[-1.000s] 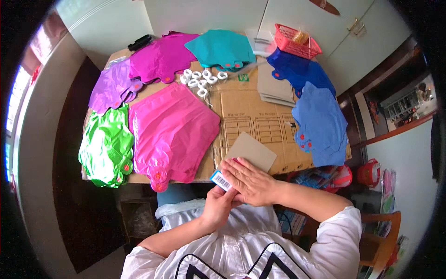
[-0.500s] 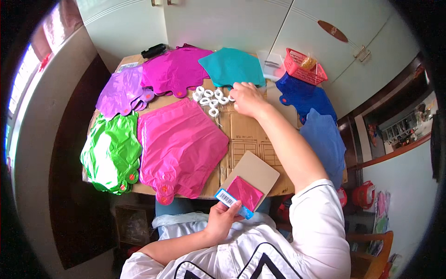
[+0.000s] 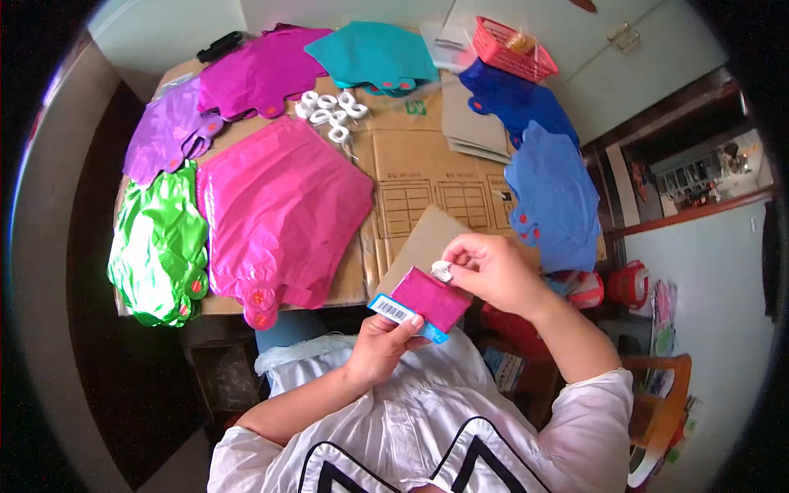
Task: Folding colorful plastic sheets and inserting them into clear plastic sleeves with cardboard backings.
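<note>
In front of my body, my left hand (image 3: pixel 386 341) pinches a blue label card (image 3: pixel 393 309) with a barcode. Together with it I hold a folded magenta foil balloon (image 3: pixel 431 300), lying over a beige cardboard piece (image 3: pixel 423 238). At the top edge of the folded foil, my right hand (image 3: pixel 497 271) grips a small white ribbon coil (image 3: pixel 442 271) between thumb and fingers. Several more white ribbon coils (image 3: pixel 339 133) lie in a cluster farther back on the cardboard-covered table (image 3: pixel 403 148). To the left of my hands spreads a stack of flat pink foil balloons (image 3: pixel 288 205).
Around the table lie green (image 3: pixel 160 242), lilac (image 3: pixel 168 131), purple (image 3: pixel 263 70), teal (image 3: pixel 374 53), dark blue (image 3: pixel 522 103) and light blue foil stacks (image 3: pixel 559 197). Beige card sheets (image 3: pixel 472 123) and a red plastic basket (image 3: pixel 514 49) are at the back right. A wooden chair (image 3: pixel 657 394) stands at right.
My right hand has come back from the coil cluster to the folded foil, bringing one white ribbon coil. My left hand still holds the label card. The view has tilted slightly.
</note>
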The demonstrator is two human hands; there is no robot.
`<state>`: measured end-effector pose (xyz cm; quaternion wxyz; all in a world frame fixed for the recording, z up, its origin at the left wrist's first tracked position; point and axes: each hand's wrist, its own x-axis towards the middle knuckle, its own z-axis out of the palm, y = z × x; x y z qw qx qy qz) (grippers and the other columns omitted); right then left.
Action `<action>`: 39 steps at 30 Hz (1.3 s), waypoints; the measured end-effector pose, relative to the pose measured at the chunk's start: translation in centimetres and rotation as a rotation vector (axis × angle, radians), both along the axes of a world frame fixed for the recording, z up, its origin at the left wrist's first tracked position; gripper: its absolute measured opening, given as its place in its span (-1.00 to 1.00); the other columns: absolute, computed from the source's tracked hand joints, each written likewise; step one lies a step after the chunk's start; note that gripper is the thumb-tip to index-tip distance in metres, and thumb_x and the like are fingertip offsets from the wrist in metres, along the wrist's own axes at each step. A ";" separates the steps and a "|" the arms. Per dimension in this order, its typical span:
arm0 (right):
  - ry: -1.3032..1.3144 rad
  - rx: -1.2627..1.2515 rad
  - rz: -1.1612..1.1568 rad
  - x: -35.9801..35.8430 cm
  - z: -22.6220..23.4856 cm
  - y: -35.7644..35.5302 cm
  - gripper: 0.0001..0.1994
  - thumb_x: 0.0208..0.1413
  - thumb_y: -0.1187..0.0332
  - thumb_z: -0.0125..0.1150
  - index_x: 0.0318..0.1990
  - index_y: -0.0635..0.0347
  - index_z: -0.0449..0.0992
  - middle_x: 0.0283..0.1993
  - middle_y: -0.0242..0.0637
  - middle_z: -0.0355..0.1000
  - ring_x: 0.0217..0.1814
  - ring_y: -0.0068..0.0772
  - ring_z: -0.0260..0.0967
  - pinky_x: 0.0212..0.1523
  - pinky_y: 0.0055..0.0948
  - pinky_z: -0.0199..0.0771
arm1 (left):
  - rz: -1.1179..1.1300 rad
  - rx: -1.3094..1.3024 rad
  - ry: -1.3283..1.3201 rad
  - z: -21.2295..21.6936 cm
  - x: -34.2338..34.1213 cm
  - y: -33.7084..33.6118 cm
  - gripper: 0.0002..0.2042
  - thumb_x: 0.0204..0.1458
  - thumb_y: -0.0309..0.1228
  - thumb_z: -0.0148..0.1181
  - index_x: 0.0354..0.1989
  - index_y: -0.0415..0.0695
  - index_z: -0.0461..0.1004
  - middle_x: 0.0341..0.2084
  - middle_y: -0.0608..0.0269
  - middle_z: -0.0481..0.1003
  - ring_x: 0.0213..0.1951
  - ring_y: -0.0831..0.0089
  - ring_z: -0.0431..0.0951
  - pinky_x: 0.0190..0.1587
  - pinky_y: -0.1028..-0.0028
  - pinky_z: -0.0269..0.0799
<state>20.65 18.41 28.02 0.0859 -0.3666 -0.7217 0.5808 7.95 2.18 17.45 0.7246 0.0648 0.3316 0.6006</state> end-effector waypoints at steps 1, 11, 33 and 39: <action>-0.064 0.091 -0.045 0.3 -0.7 -0.7 -0.86 0.04 0.61 0.11 -0.21 0.35 0.48 -0.35 -0.32 0.51 -0.31 -0.66 0.44 -0.31 -0.60 0.46 | -0.019 0.040 0.006 -0.3 0.1 -0.2 -0.87 0.15 -0.41 0.16 -0.17 -0.12 0.53 -0.26 0.32 0.57 -0.20 0.46 0.58 -0.10 0.36 0.54; -0.026 0.043 0.363 0.3 -2.5 -1.6 -0.83 -0.02 0.53 0.18 -0.24 0.35 0.57 -0.33 -0.28 0.55 -0.32 -0.57 0.45 -0.24 -0.56 0.40 | 0.046 0.093 0.279 -1.4 0.2 -1.7 -0.87 0.15 -0.43 0.16 -0.24 -0.21 0.55 -0.36 0.30 0.57 -0.30 0.52 0.57 -0.16 0.44 0.53; -0.023 0.657 -0.217 -10.7 -0.7 27.5 -0.88 0.00 0.38 0.28 -0.46 0.23 0.54 -0.58 -0.38 0.45 -0.58 -0.61 0.35 -0.55 -0.49 0.36 | 0.285 -0.123 0.467 -0.1 0.4 -0.6 -0.96 0.11 -0.52 0.19 -0.35 -0.21 0.51 -0.45 0.44 0.52 -0.40 0.68 0.44 -0.33 0.59 0.37; -0.458 0.615 -0.580 -11.5 -6.6 45.1 -0.53 -0.31 0.07 0.48 -0.26 0.20 0.62 -0.19 -0.03 0.55 -0.09 -0.14 0.52 -0.09 -0.23 0.51 | 0.093 -0.102 0.471 -3.5 -0.8 -0.8 -0.92 0.05 -0.49 0.28 -0.30 -0.19 0.55 -0.45 0.40 0.56 -0.41 0.68 0.49 -0.34 0.58 0.40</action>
